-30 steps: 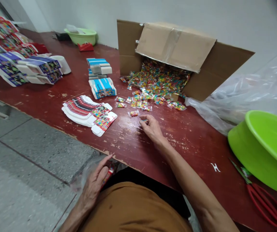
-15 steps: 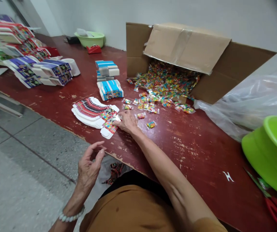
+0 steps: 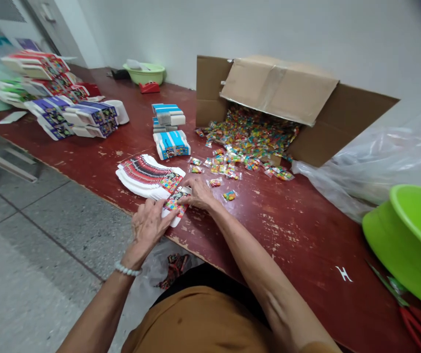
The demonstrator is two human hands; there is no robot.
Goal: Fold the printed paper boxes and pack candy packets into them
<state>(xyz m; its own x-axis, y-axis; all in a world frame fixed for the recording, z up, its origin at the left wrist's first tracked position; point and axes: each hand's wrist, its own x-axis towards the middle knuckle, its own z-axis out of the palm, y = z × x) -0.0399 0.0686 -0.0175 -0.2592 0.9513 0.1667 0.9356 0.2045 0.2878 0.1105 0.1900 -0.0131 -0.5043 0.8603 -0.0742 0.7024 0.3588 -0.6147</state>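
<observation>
A flat red printed candy carton with white end flaps lies near the table's front edge, just off the end of a fanned row of the same flat cartons. My right hand pinches its far right side. From the front left, my left hand grips the carton too, thumb on its printed face and fingers at its left edge, partly hidden. Beyond my right hand lie small clear packets of colourful candy, spreading back to a heap of candy packets spilling from a cardboard box.
Bundled blue cartons stand behind the fan, with purple bundles and red bundles farther left. At right are a green basin and red-handled scissors. A red tape dispenser sits near the wall.
My left hand has come up from beyond the table edge onto the carton. My right hand stays on the carton, now slightly apart from the fan. The view has shifted a little.
</observation>
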